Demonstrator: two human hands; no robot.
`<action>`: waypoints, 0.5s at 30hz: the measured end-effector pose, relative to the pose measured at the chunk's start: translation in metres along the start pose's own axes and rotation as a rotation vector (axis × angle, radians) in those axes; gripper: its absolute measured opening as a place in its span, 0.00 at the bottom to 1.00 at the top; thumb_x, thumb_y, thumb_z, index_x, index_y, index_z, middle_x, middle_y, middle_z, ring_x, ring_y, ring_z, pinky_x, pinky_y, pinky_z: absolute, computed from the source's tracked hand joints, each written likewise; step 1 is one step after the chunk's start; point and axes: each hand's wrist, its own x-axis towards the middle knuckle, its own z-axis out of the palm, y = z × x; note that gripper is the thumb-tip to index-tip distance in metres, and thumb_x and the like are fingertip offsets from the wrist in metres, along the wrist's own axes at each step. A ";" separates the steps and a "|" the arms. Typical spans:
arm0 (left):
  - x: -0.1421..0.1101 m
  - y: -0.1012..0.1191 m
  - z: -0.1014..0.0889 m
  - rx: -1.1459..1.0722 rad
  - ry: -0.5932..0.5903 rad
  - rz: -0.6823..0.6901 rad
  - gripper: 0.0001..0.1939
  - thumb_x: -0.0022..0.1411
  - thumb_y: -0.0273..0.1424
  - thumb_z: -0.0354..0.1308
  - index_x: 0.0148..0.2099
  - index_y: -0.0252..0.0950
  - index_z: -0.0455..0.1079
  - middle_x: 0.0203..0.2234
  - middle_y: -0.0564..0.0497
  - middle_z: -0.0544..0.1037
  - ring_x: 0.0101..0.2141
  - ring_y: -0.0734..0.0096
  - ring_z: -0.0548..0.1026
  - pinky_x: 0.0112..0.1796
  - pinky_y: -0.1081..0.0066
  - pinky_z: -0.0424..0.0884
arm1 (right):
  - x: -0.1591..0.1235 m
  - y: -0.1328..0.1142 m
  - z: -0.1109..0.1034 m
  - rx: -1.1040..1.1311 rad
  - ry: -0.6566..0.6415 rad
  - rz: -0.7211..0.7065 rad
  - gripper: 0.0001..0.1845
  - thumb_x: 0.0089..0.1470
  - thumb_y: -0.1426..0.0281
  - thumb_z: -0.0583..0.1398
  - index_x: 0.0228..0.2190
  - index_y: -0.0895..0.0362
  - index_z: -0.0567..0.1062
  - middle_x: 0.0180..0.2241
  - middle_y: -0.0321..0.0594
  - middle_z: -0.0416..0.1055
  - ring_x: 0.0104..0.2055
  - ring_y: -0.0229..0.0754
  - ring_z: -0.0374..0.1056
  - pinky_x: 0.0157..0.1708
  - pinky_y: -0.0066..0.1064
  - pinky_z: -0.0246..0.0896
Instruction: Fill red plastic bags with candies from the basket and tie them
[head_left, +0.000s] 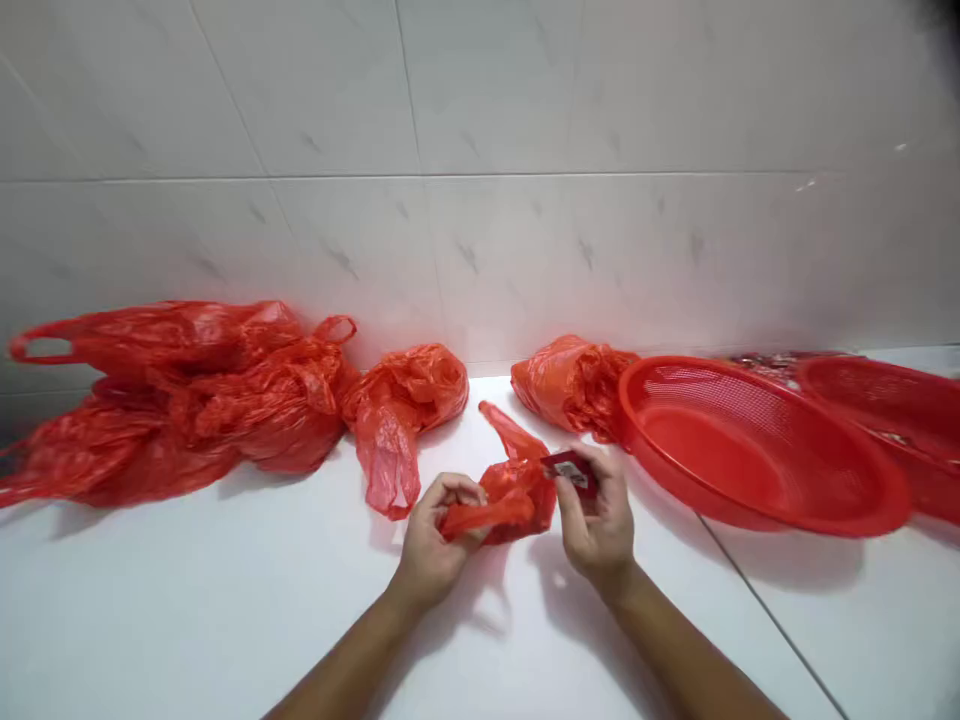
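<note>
On the white surface [187, 600], a wide red basket [697, 450] is resting rightward, the closed left grip [435, 535] is holding a loose red bag [517, 500], seemingly steadying it, while the right grip [604, 515] is pinching a dark-red packet [574, 467] beside it

left forearm [341, 655] slanted up and inward from lower left; right forearm [690, 640] slanted up and inward from lower right; both were bare. left hand [431, 550] was in a pinch grip, fingers [454, 487] curled over. right hand [606, 525] sat slightly higher, also gripping, its thumb [571, 515] raised. the hands were near each other but apart.
</note>
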 end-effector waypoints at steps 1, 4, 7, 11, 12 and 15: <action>-0.002 -0.001 0.001 0.056 -0.068 0.117 0.07 0.73 0.32 0.62 0.41 0.40 0.67 0.32 0.53 0.74 0.32 0.70 0.72 0.34 0.70 0.68 | -0.002 0.000 0.001 0.037 -0.071 0.011 0.22 0.67 0.75 0.59 0.59 0.50 0.71 0.50 0.44 0.78 0.48 0.44 0.80 0.47 0.34 0.79; -0.005 -0.001 0.003 0.236 -0.239 0.411 0.12 0.76 0.35 0.58 0.37 0.39 0.69 0.27 0.53 0.73 0.30 0.69 0.70 0.35 0.68 0.66 | -0.007 0.001 0.002 0.125 -0.283 0.046 0.16 0.69 0.73 0.59 0.56 0.51 0.72 0.46 0.43 0.81 0.44 0.44 0.81 0.43 0.34 0.80; -0.003 0.001 0.001 0.445 -0.360 0.620 0.17 0.79 0.41 0.53 0.39 0.38 0.74 0.27 0.50 0.77 0.30 0.67 0.71 0.38 0.64 0.65 | -0.007 0.003 0.000 0.183 -0.501 0.082 0.13 0.68 0.68 0.61 0.53 0.51 0.70 0.38 0.39 0.80 0.34 0.42 0.78 0.35 0.33 0.76; 0.002 0.005 -0.008 0.554 -0.350 0.663 0.30 0.79 0.51 0.43 0.35 0.38 0.75 0.24 0.50 0.74 0.27 0.66 0.68 0.36 0.62 0.61 | 0.000 0.005 -0.006 0.183 -0.694 0.141 0.10 0.71 0.67 0.58 0.52 0.51 0.68 0.36 0.38 0.80 0.31 0.41 0.77 0.32 0.32 0.73; 0.002 0.006 -0.010 0.568 -0.322 0.649 0.31 0.79 0.53 0.43 0.35 0.38 0.75 0.24 0.50 0.75 0.27 0.67 0.67 0.35 0.62 0.59 | 0.001 0.006 -0.008 0.168 -0.717 0.150 0.10 0.71 0.67 0.58 0.52 0.51 0.68 0.38 0.40 0.81 0.33 0.42 0.79 0.33 0.32 0.74; -0.001 0.005 -0.013 0.466 -0.220 0.512 0.34 0.78 0.56 0.41 0.36 0.38 0.77 0.27 0.49 0.76 0.27 0.66 0.67 0.35 0.61 0.58 | 0.003 0.012 -0.009 0.095 -0.673 0.149 0.12 0.71 0.68 0.58 0.55 0.50 0.69 0.43 0.42 0.83 0.37 0.44 0.82 0.37 0.34 0.77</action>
